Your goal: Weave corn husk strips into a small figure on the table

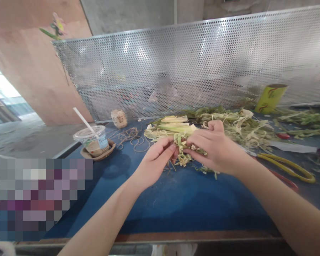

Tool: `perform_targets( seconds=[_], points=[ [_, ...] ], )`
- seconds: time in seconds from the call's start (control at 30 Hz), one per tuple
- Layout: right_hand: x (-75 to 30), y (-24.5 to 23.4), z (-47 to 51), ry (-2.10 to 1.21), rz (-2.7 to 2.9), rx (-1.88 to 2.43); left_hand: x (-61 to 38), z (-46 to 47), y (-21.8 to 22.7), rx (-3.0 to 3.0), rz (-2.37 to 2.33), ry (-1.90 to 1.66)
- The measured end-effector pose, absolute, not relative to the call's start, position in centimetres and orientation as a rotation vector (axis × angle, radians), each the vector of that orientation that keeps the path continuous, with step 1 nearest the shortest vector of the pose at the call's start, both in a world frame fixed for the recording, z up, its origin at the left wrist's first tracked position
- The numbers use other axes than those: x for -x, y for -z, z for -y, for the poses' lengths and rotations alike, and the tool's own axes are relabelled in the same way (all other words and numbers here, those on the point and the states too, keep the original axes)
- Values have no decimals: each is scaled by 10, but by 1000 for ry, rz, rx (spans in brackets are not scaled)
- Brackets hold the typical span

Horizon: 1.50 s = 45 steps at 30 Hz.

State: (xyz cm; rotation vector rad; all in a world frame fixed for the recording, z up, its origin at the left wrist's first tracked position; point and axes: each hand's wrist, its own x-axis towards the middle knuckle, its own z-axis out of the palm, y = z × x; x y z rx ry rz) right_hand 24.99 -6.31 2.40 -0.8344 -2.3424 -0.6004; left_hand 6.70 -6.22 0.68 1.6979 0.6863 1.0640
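My left hand [156,160] is closed, thumb and fingers pinching a small bunch of dried flowers [184,160] with cream blossoms and pale green leaves. From the other side, the bent fingers of my right hand [216,147] close on the same bunch. The exact fingertip contact is partly hidden. Just beyond the hands lies a pile of pale yellow-green husk-like leaves [172,126]. Leafy scraps [206,171] lie on the blue tabletop [165,206] below my right hand.
Left of the hands are a lidded plastic cup [94,142] with a straw and loose twine [130,137]. To the right lie more dried stems [245,129], yellow-handled scissors [290,167] and a yellow-green tube [272,97]. A perforated metal screen [176,64] stands behind.
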Motion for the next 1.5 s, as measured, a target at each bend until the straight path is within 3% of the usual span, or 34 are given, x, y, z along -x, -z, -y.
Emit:
perform_targets(
  seconds=[0.37,0.8,1.37,1.5],
  points=[
    [-250,-24,67,970,2259,808,-68,65,-10,-1910,-819,-1062],
    [-246,-27,71,1117,2324,842,-71,68,-9,-2004,-913,-1029],
    [-244,-30,72,973,2392,736,-77,68,-1,-1770,-829,-1089],
    [-249,-29,72,766,2359,700,-76,69,-1,-1689,-773,-1119]
  ],
)
